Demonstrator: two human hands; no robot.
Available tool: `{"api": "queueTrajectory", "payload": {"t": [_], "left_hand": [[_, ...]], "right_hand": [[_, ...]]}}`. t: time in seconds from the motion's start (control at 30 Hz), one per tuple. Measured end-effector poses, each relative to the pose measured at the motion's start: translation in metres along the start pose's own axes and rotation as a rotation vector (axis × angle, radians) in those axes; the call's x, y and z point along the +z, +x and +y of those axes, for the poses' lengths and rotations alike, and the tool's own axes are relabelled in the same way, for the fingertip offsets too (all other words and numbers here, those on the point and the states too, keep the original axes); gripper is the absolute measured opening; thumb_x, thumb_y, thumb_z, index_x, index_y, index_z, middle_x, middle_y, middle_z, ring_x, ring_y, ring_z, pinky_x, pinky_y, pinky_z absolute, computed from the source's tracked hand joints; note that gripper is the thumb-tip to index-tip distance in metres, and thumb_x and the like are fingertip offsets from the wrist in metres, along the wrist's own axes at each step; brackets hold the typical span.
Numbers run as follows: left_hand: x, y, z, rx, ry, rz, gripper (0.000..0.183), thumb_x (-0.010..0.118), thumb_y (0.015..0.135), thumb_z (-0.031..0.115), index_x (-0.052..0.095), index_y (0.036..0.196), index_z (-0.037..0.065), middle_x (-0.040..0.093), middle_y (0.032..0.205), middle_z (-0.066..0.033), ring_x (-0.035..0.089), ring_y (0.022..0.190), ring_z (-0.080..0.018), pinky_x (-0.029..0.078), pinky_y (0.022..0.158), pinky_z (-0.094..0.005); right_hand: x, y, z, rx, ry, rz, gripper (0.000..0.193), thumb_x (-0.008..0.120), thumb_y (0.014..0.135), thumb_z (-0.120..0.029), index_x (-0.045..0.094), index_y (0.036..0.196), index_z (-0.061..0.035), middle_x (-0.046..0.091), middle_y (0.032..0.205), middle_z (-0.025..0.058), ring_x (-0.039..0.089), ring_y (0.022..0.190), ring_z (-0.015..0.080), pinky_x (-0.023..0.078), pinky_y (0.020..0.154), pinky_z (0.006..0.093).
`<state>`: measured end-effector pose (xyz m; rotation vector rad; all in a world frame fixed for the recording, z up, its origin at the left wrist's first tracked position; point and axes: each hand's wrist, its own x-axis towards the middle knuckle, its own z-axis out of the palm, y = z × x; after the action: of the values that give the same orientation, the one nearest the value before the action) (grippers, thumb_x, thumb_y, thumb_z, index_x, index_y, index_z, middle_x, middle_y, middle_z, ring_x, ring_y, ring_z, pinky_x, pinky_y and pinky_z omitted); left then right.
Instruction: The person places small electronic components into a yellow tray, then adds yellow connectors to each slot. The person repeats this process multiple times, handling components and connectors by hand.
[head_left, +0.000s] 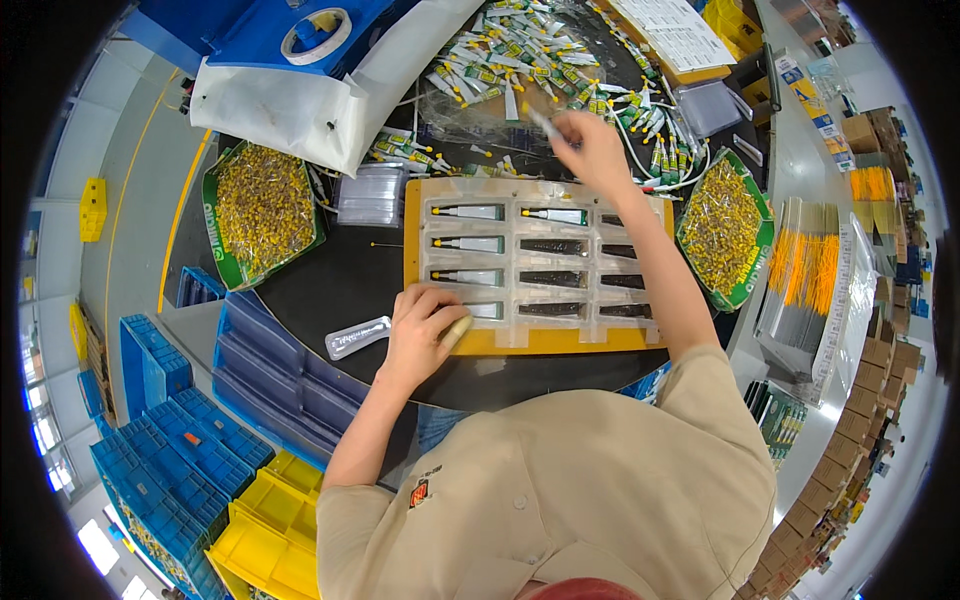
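A clear moulded tray with tube-shaped compartments lies on a yellow board in front of me. Small white-and-green tubes with yellow caps fill its left column, and another tube sits at the top of the middle column. My left hand bends its fingers over the cap end of the lowest left tube; a pale cover shows on one finger. Beyond the tray, my right hand pinches a small tube beside a heap of loose tubes.
Green-edged boxes of small yellow pieces stand left and right of the tray. A clear plastic blister lies by my left wrist. Stacked clear trays are at the back left. Blue crates and yellow bins stand lower left.
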<state>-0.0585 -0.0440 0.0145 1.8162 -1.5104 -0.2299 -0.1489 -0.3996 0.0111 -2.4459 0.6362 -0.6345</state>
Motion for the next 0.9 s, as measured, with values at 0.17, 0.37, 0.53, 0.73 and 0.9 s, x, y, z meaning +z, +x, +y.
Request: {"api": "queueTrajectory", "payload": {"t": [0.17,0.37,0.53,0.73,0.9], "left_hand": [[-0.005,0.043,-0.024,0.023,-0.005,0.047,0.018,0.075,0.078,0.007,0.072,0.096,0.007,0.068,0.104,-0.0077,0.060,0.102,-0.0318,0.047,0.090,-0.0437],[0.029,0.205,-0.099,0.164,0.263,0.313,0.026,0.071,0.081,0.006,0.068,0.107,0.007,0.065,0.117,-0.0083,0.060,0.106,-0.0319,0.049,0.090,-0.0444],[0.063,0.284,-0.122,0.030,0.651,-0.010,0.042,0.069,0.083,0.005,0.059,0.123,0.009,0.061,0.111,-0.0135,0.060,0.109,-0.0331,0.050,0.093,-0.0463],[0.071,0.266,-0.128,0.097,0.530,-0.105,0.028,0.062,0.090,0.007,0.061,0.118,0.009,0.061,0.108,-0.0119,0.064,0.101,-0.0329,0.055,0.079,-0.0424],[0.050,0.216,-0.095,0.036,0.118,0.024,0.031,0.061,0.093,0.003,0.065,0.123,0.007,0.058,0.104,-0.0131,0.062,0.098,-0.0321,0.052,0.077,-0.0411]], "right_hand": [[-0.046,-0.107,-0.027,-0.397,-0.192,-0.146,0.023,0.077,0.077,-0.011,0.072,0.099,-0.0089,0.064,0.091,0.0050,0.060,0.089,0.0245,0.046,0.083,0.0392],[-0.032,-0.078,-0.034,-0.473,-0.036,-0.214,0.014,0.075,0.081,-0.011,0.073,0.094,-0.0084,0.063,0.090,0.0063,0.059,0.090,0.0267,0.046,0.083,0.0391],[0.046,0.042,-0.016,0.082,-0.330,0.072,0.036,0.074,0.084,-0.038,0.070,0.093,-0.0030,0.065,0.099,0.0159,0.066,0.096,0.0343,0.057,0.077,0.0439],[0.063,0.065,0.004,0.311,-0.251,-0.153,0.034,0.068,0.088,-0.035,0.071,0.106,-0.0062,0.071,0.100,0.0218,0.069,0.095,0.0412,0.055,0.083,0.0498],[-0.030,-0.047,-0.025,0.029,0.138,-0.184,0.029,0.054,0.100,-0.026,0.067,0.114,-0.0033,0.066,0.095,0.0205,0.062,0.094,0.0402,0.048,0.083,0.0474]]}}
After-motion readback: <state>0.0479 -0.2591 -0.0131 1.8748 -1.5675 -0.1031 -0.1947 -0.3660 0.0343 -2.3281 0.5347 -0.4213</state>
